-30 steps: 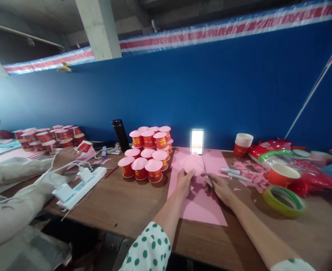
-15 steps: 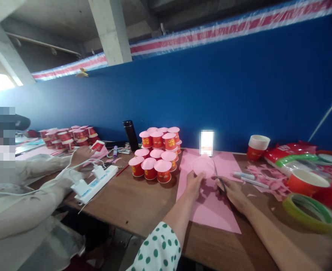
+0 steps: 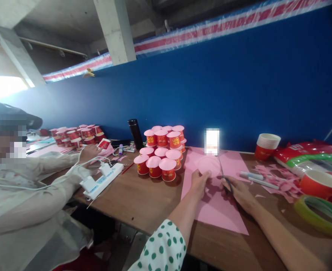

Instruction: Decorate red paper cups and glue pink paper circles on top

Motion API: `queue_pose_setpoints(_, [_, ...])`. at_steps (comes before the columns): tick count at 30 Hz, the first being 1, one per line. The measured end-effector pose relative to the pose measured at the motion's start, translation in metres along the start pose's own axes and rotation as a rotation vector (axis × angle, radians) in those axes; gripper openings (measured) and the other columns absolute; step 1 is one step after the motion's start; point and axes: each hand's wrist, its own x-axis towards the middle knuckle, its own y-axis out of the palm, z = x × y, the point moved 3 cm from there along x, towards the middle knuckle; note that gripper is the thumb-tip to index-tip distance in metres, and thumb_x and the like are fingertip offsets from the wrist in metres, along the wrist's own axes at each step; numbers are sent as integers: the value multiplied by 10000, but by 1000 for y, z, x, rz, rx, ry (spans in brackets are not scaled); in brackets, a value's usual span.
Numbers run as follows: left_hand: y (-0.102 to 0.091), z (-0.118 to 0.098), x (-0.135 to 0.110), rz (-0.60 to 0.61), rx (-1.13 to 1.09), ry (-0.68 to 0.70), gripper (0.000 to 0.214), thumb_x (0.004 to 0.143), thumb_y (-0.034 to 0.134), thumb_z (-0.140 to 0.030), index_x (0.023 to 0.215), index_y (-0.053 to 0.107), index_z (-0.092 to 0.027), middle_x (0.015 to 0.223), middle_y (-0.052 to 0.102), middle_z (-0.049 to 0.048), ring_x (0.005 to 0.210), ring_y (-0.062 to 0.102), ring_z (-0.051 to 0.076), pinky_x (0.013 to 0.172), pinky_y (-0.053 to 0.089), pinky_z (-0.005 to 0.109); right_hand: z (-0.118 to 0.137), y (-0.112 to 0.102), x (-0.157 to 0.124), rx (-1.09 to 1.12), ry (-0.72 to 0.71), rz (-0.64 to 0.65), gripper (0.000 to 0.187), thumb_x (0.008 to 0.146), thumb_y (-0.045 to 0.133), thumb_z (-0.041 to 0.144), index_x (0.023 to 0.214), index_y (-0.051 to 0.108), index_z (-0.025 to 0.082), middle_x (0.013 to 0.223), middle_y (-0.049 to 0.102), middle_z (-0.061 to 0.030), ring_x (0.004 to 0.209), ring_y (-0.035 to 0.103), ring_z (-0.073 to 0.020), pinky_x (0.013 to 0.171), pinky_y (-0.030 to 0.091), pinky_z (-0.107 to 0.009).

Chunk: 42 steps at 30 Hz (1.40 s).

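My left hand [image 3: 200,183] is closed on the lower edge of a round piece of pink paper [image 3: 209,165], thumb on top. In my right hand [image 3: 237,194] is a pair of scissors [image 3: 227,182] with dark handles, its blades pointing up along the circle's right edge. Whether the blades touch the paper I cannot tell. Beneath both hands lies a large pink sheet [image 3: 222,212] on the brown table [image 3: 157,205]. To the left stand several red cups [image 3: 154,172] topped with pink paper discs, some stacked in two layers.
Pink scraps [image 3: 288,182], markers [image 3: 258,178], stacked paper cups [image 3: 267,146] and a tape roll [image 3: 319,214] lie to the right. A bright phone-like screen [image 3: 212,142] stands behind the sheet. Leftward are a black bottle [image 3: 135,134], a power strip [image 3: 103,180] and a co-worker [image 3: 41,195].
The camera has turned slightly left, so everything appears shifted to the right. My hands, the paper circle and the scissors keep nearly the same arrangement.
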Motion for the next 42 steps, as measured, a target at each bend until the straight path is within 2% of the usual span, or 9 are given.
queue_pose_setpoints(8, [-2,5,3,-9,11,-2,317,594,734,-364,739,564,-138,567,556,12,473,493,93,443,360,207,-1,1,1,-7,-11,-7,526,665,659,489,1070,574,163,565,574,19,396,508,-101,316,315,-181])
queue_pose_setpoints(17, [0,0,1,-5,11,4,323,588,734,-365,751,577,-134,555,547,-3,471,482,88,442,360,205,1,0,0,3,11,26,515,667,666,452,1075,573,153,515,567,30,389,502,-95,319,321,-170])
queue_pose_setpoints(21, [2,-1,2,-11,1,-3,330,575,742,-352,757,572,-135,552,540,-13,470,475,80,458,370,204,-4,-3,7,31,23,26,577,623,682,487,1081,565,155,519,572,36,366,500,-99,305,317,-176])
queue_pose_setpoints(28, [3,-4,1,-6,-3,-11,337,571,743,-360,747,570,-130,543,539,-8,454,469,79,452,361,211,-13,-6,13,-6,16,21,588,650,652,520,1106,562,159,498,561,40,348,501,-104,300,314,-179])
queue_pose_setpoints(35, [3,-3,2,-5,-15,-6,369,548,757,-373,760,583,-126,547,544,-8,454,465,77,458,365,213,-13,-7,14,9,17,26,578,637,667,488,1100,562,159,572,602,26,365,509,-96,297,320,-178])
queue_pose_setpoints(42, [3,-3,1,-5,-24,-3,342,554,756,-351,737,564,-135,542,540,-12,458,472,79,457,368,211,-13,-7,13,-14,9,19,571,650,646,519,1088,571,160,510,564,45,347,485,-92,305,322,-179])
